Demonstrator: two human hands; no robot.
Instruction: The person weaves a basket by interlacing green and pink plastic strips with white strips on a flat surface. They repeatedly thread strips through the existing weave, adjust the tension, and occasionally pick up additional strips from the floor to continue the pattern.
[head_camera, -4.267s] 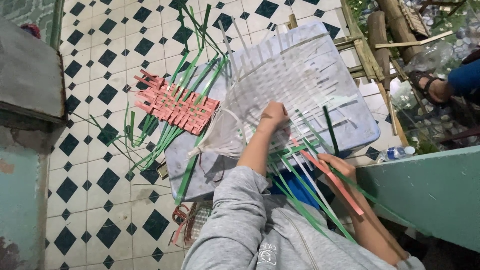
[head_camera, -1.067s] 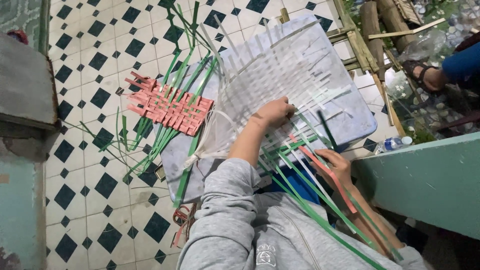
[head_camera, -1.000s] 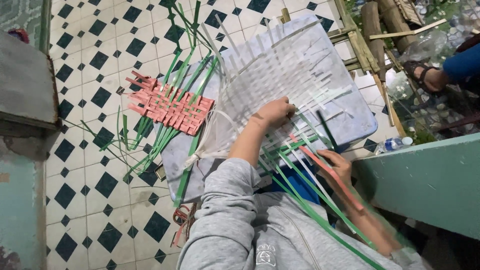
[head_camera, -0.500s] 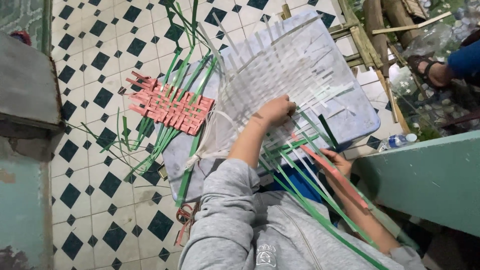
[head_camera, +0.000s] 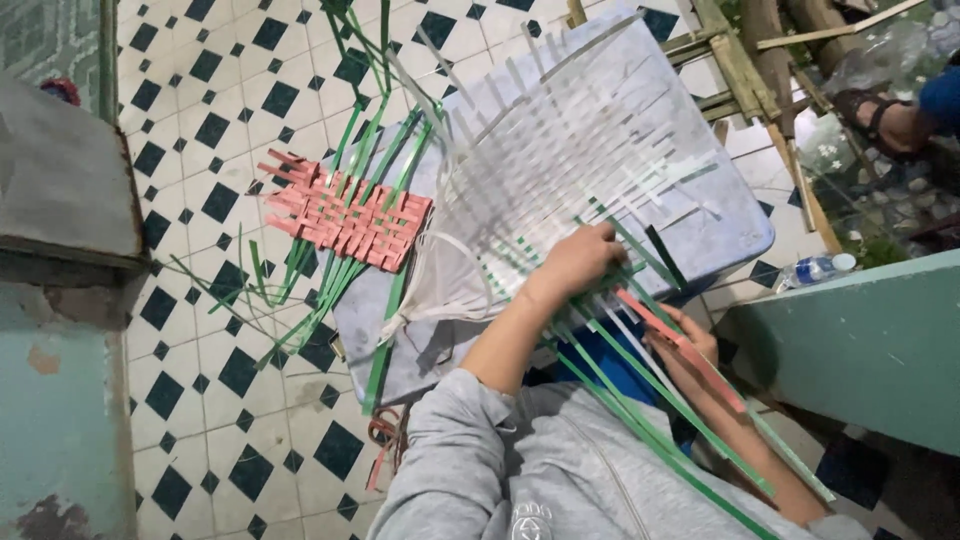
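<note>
1. Mat (head_camera: 560, 170), woven of white strips with green ones at its near edge, lies on a grey board (head_camera: 720, 225); loose ends overhang nearby, tiled floor (head_camera: 200, 330) open at left.
2. Left hand (head_camera: 585, 258) presses flat on the weave as before; right hand (head_camera: 690, 345) now pinches a red strip (head_camera: 680, 345).
3. Farther left lies a red mat (head_camera: 345, 215).

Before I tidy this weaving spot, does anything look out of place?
Loose green strips lie scattered on the tiled floor beside the red woven piece, off the work board. A plastic bottle lies on its side.
</note>
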